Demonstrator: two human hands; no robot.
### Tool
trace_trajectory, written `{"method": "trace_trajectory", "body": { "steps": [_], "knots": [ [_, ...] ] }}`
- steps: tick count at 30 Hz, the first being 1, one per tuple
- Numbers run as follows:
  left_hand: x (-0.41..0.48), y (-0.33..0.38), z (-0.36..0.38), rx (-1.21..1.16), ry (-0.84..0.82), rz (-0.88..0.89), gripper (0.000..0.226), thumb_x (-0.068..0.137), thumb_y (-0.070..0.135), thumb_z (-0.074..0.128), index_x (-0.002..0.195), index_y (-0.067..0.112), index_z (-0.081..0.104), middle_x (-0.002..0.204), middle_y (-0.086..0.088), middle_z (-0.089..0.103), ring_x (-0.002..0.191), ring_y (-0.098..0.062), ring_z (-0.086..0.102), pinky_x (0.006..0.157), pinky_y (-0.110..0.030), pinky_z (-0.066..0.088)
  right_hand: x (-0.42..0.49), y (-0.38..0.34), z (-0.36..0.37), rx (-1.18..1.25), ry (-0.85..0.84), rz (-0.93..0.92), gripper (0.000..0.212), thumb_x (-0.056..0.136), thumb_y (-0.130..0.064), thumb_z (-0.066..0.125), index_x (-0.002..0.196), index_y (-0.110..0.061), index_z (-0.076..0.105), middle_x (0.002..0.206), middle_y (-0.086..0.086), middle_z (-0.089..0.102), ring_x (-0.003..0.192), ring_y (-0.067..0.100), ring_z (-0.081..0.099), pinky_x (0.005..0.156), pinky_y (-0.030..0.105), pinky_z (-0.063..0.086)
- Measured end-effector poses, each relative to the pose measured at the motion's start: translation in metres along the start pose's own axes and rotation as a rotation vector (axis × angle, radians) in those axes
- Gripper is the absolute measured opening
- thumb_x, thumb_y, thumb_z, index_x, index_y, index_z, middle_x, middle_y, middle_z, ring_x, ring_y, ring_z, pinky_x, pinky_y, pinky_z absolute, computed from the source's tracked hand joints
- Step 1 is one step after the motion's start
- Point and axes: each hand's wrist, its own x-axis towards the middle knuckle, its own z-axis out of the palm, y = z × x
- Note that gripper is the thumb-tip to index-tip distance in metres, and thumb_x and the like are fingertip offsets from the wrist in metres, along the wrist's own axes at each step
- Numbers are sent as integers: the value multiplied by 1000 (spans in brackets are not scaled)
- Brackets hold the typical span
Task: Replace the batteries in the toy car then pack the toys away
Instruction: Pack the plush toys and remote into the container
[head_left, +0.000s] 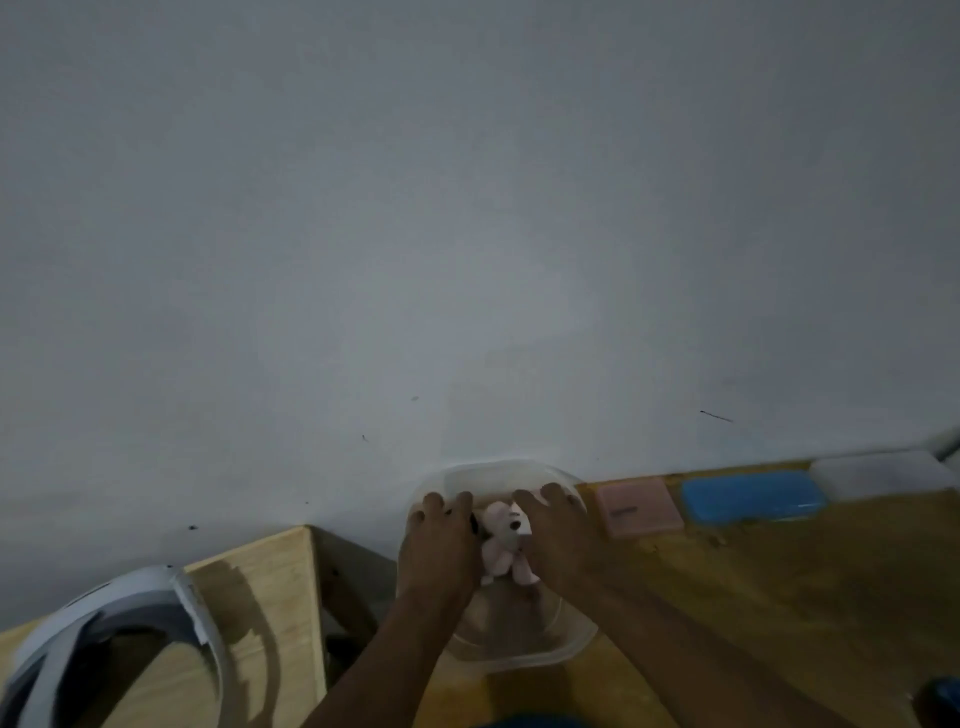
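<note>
Both hands rest on top of a clear plastic container (519, 644) that sits at the back left corner of the wooden worktop (779, 587), close against the grey wall (467, 208). The left hand (441, 545) lies palm down over the container's left side, its fingers (434, 504) spread and reaching toward the far rim; the right hand (558, 535) lies palm down over the right side, its fingers (553, 491) likewise spread flat toward the far rim. Neither hand closes around anything; the fingers of both look pressed open on what seems to be the container's clear top, though the blur makes it hard to tell lid from rim. Between the two hands, seen through the plastic, a pink and white plush toy (504, 540) lies inside the container, with a dark spot on its pale head. No toy car can be made out. Along the worktop's back edge, to the right of the container, lie a flat pink square case (639, 506), then a blue oblong case (753, 496), then a pale white box (883, 475) near the back right corner. A dark blue object (940, 701) shows at the lower right edge, too cut off to tell what it is. To the left, a separate lighter wooden surface (260, 587) carries a white curved frame (104, 623).
</note>
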Motion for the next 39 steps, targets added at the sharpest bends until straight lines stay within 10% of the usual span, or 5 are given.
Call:
{"method": "trace_trajectory", "body": {
  "steps": [13, 20, 39],
  "knots": [
    [-90, 64, -31, 134, 215, 333, 39, 88, 39, 52, 121, 20, 59, 118, -7, 63, 104, -27, 60, 86, -40, 52, -139, 40, -50, -104, 349, -2, 40, 95, -46, 31, 123, -26, 50, 125, -1, 54, 115, 23, 51, 88, 34, 48],
    [-150, 126, 4, 116, 168, 347, 43, 90, 37, 51, 127, 16, 54, 126, -11, 57, 110, -31, 56, 85, -40, 48, -206, 96, -53, 12, 343, 46, 40, 92, -39, 51, 129, -24, 49, 133, 5, 49, 121, 26, 47, 96, 38, 45],
    [-276, 249, 124, 150, -120, -70, 52, 92, 42, 46, 140, 26, 33, 144, -15, 29, 125, -36, 35, 93, -47, 46, -314, 246, 7, 5, 31, 129, 52, 89, -50, 48, 134, -28, 36, 136, 13, 42, 118, 31, 47, 88, 43, 49]
  ]
}}
